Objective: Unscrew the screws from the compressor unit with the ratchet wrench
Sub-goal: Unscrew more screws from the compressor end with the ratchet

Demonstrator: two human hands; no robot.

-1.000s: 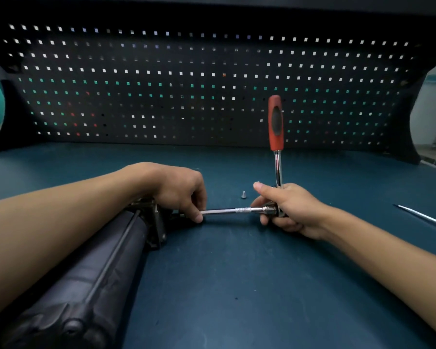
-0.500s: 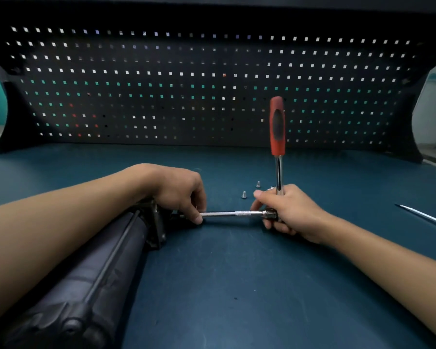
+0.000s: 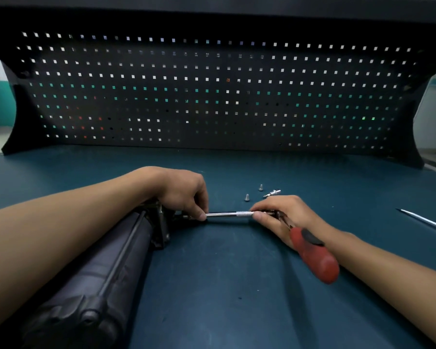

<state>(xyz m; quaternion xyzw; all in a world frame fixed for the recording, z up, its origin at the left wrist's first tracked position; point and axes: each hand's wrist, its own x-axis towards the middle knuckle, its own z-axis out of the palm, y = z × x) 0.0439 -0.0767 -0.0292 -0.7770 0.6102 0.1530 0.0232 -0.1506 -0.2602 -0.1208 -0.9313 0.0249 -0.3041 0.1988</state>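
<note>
Swung down from its upright stance of a second ago, the ratchet wrench (image 3: 315,255) now slants its red handle toward you, crossing in front of your right wrist. Your right hand (image 3: 285,215) curls its grip round the wrench head, fingertips on the knurled end of the extension bar (image 3: 224,214). Your left hand (image 3: 184,192) pinches the bar's other end in its grip, where the bar meets the end face of the compressor unit (image 3: 106,268). This black cylinder lies on the tabletop (image 3: 224,285) beneath your left forearm. Two loose screws (image 3: 247,197) stand upright just beyond the bar, with a small silver bit (image 3: 272,193) beside them. A thin metal rod (image 3: 423,220) lies well apart at right. A black pegboard (image 3: 212,96) backs the tabletop.
</note>
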